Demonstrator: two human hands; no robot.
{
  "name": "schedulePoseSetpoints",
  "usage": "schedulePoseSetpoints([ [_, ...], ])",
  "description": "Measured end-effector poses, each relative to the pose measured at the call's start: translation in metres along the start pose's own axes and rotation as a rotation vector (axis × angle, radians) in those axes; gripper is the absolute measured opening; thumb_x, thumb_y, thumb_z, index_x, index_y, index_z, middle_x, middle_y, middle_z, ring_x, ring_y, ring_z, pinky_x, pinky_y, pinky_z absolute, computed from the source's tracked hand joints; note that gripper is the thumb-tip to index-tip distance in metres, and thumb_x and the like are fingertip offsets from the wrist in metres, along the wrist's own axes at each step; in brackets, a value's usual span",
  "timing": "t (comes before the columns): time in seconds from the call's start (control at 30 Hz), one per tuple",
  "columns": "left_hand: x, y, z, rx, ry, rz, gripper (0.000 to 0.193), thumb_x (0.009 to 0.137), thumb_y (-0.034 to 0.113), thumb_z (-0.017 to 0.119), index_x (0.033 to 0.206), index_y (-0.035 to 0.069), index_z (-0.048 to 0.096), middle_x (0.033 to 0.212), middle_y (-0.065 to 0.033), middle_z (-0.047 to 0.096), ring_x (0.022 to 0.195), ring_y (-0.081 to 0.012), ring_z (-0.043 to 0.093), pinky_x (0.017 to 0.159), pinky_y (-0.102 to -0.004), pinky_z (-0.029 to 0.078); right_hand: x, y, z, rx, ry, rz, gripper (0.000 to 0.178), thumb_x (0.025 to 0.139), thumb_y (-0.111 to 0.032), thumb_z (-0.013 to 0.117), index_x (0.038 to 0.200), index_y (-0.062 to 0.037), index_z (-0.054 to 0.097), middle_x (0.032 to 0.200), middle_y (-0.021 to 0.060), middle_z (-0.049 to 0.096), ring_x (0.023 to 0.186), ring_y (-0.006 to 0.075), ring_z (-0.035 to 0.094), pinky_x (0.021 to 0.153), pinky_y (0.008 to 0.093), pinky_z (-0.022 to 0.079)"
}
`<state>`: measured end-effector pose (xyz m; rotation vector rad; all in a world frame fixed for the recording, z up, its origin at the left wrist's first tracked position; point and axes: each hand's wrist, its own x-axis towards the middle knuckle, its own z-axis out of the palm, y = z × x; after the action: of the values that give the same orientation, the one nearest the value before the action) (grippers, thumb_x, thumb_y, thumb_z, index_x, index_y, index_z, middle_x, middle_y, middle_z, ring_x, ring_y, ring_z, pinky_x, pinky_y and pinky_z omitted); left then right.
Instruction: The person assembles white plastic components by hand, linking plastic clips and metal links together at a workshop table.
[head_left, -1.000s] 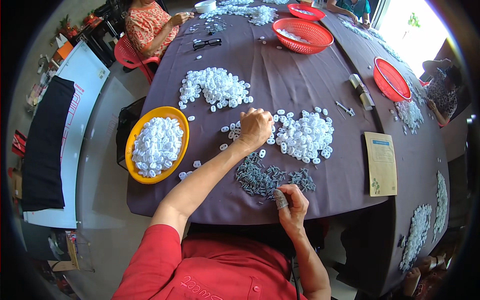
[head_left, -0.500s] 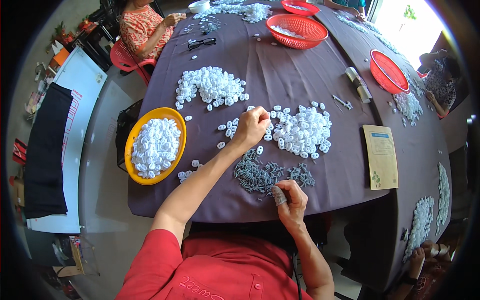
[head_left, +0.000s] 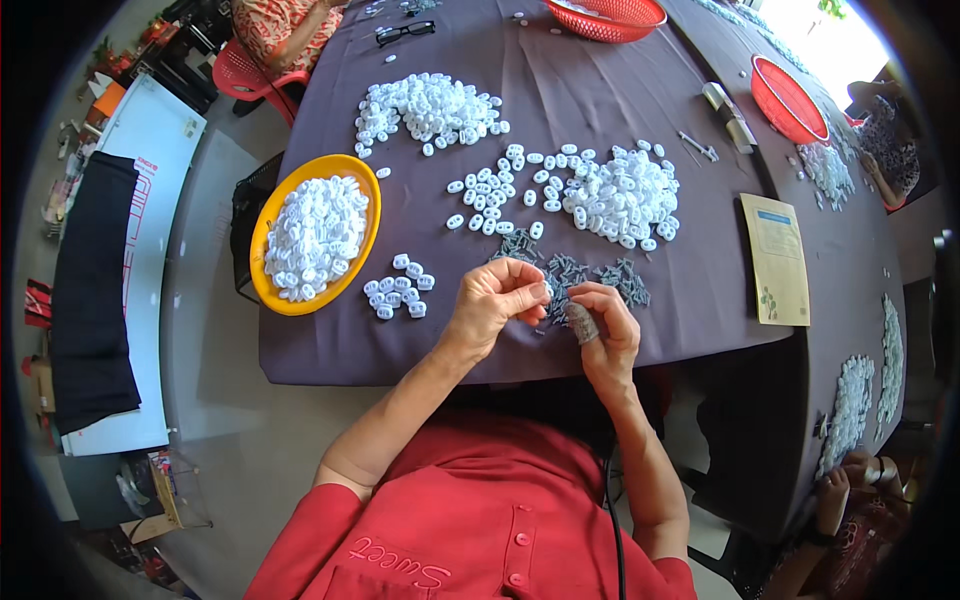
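My left hand (head_left: 495, 308) pinches a small white oval piece (head_left: 547, 288) between thumb and fingers; most of the piece is covered. Close beside it, my right hand (head_left: 608, 330) has thumb and fingers pressed together, the thumb wrapped in a greyish covering; anything in that pinch is hidden. Just beyond both hands lie small grey pins (head_left: 625, 282). Farther off is a heap of white two-holed oval pieces (head_left: 625, 195), with loose ones (head_left: 485, 190) spread to its left. A small group of white pieces (head_left: 400, 288) lies left of my left hand.
A yellow dish (head_left: 257, 265) full of white pieces stands at the table's left edge. Beyond lie another white heap (head_left: 430, 105), eyeglasses (head_left: 405, 34) and a red basket (head_left: 625, 32). A tan packet (head_left: 775, 260) and second red basket (head_left: 815, 130) are right. Other people sit around.
My left hand has come back from the white heap toward my right hand, now with a white piece. The view has shifted, so the table sits higher in the picture.
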<state>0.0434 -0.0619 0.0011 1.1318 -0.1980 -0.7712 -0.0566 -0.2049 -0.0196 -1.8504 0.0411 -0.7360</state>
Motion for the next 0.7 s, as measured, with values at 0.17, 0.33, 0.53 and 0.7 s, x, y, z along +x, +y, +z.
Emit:
schedulePoseSetpoints([
  [0.17, -0.017, -0.011, 0.009, -0.123, -0.024, -0.103, 0.008, 0.083, 0.005, 0.063, 0.09, 0.003, 0.059, 0.079, -0.0068, 0.065, 0.061, -0.0127, 0.061, 0.054, -0.0228, 0.051, -0.002, -0.015, 0.003, 0.352, 0.018, 0.216, 0.012, 0.083, 0.006, 0.053, 0.092, 0.0007, 0.057, 0.098, 0.0084, 0.059, 0.081, 0.0099, 0.056, 0.068, 0.0223, 0.048],
  [0.33, -0.02, -0.018, 0.014, -0.371, -0.095, -0.214, 0.01, 0.085, 0.008, 0.061, 0.094, 0.004, 0.06, 0.083, -0.009, 0.065, 0.069, -0.0167, 0.063, 0.06, -0.0264, 0.051, -0.002, -0.023, 0.001, 0.439, 0.003, 0.218, 0.012, 0.083, 0.008, 0.052, 0.092, 0.0011, 0.056, 0.093, 0.0067, 0.057, 0.081, 0.0098, 0.056, 0.07, 0.0222, 0.047],
  [0.53, -0.038, -0.013, 0.033, -0.186, -0.016, -0.034, 0.014, 0.087, 0.008, 0.059, 0.099, 0.001, 0.062, 0.086, -0.0116, 0.066, 0.072, -0.0181, 0.065, 0.062, -0.0283, 0.053, -0.001, -0.027, 0.002, 0.3, 0.039, 0.106, 0.011, 0.082, 0.008, 0.054, 0.09, 0.0008, 0.055, 0.087, 0.0044, 0.056, 0.075, 0.0091, 0.057, 0.067, 0.0219, 0.047],
  [0.7, -0.037, -0.011, 0.027, -0.028, 0.062, 0.062, 0.015, 0.088, 0.01, 0.059, 0.097, -0.001, 0.062, 0.079, -0.0101, 0.066, 0.064, -0.0158, 0.063, 0.058, -0.0267, 0.053, -0.002, -0.029, 0.001, 0.344, -0.004, 0.154, 0.012, 0.082, 0.009, 0.052, 0.091, 0.001, 0.055, 0.088, 0.0045, 0.056, 0.076, 0.0095, 0.055, 0.068, 0.0223, 0.046],
])
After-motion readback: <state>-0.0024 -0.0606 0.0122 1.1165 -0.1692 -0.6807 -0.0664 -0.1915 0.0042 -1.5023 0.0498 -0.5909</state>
